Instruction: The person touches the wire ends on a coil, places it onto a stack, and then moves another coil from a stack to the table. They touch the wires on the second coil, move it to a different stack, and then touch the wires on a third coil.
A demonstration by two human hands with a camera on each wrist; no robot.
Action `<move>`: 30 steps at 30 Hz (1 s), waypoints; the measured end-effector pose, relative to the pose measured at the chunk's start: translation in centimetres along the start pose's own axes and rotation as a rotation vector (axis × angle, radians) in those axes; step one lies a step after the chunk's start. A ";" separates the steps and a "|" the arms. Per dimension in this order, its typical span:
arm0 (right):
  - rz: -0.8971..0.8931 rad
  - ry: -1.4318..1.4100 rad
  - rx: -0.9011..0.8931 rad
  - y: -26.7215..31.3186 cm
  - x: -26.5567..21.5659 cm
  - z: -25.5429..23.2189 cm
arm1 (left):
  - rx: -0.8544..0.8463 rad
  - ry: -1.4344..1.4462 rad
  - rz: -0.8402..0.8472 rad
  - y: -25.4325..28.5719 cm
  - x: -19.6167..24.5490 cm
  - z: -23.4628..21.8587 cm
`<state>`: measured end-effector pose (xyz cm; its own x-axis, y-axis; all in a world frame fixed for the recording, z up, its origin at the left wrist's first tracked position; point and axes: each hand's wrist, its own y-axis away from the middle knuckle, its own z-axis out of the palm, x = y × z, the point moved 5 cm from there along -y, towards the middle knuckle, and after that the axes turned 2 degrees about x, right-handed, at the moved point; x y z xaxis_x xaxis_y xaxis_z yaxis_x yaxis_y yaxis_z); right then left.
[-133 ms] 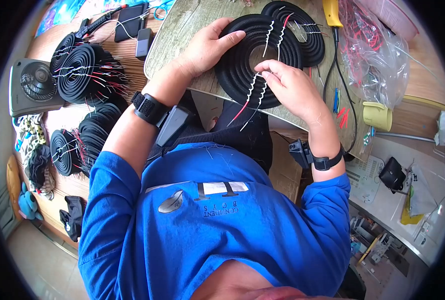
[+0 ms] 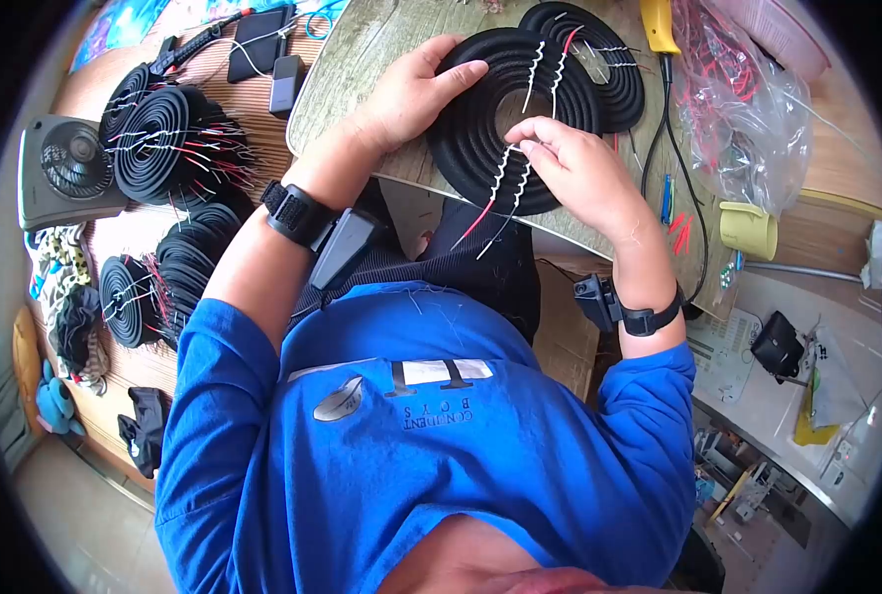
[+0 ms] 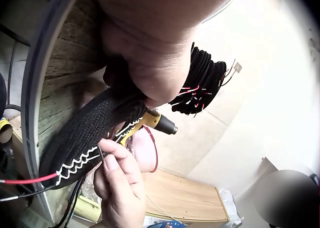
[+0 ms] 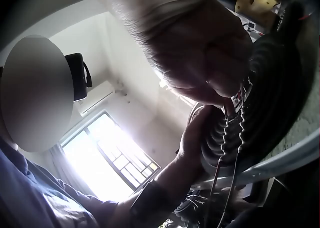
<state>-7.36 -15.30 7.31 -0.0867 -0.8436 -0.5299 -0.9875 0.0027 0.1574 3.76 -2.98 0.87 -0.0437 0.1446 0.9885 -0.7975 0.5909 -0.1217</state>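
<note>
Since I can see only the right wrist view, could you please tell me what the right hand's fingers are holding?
Observer: In the left wrist view, the right hand pinches what looks like a thin dark strand.
Operator: Thank you; what lies on the table near the right forearm?
Observer: The head view shows some small red pieces on the table there.
Operator: And what is beside the coil stacks, please?
Observer: A grey fan, on the person's left.

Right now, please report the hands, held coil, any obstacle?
Left hand grips black cable coil. Right hand pinches thin wire. Second coil behind, partly covered; nothing seen blocking.
</note>
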 end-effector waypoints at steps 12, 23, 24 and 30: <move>-0.017 -0.088 0.016 -0.1 0.2 0.2 | 0.010 -0.059 -0.015 0.3 0.8 0.0; -0.118 -0.304 0.168 0.4 0.4 -0.2 | 0.018 -0.122 0.014 0.2 1.0 -0.1; -0.086 -0.268 0.133 0.5 0.5 0.0 | 0.020 -0.124 0.018 0.2 0.9 -0.1; 0.014 -0.088 0.027 0.3 1.0 0.4 | 0.031 -0.133 0.027 0.2 0.8 -0.1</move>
<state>-7.80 -15.88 6.51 -0.1108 -0.7930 -0.5991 -0.9892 0.0299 0.1433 3.58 -2.67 1.60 -0.1431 0.0528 0.9883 -0.8129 0.5634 -0.1478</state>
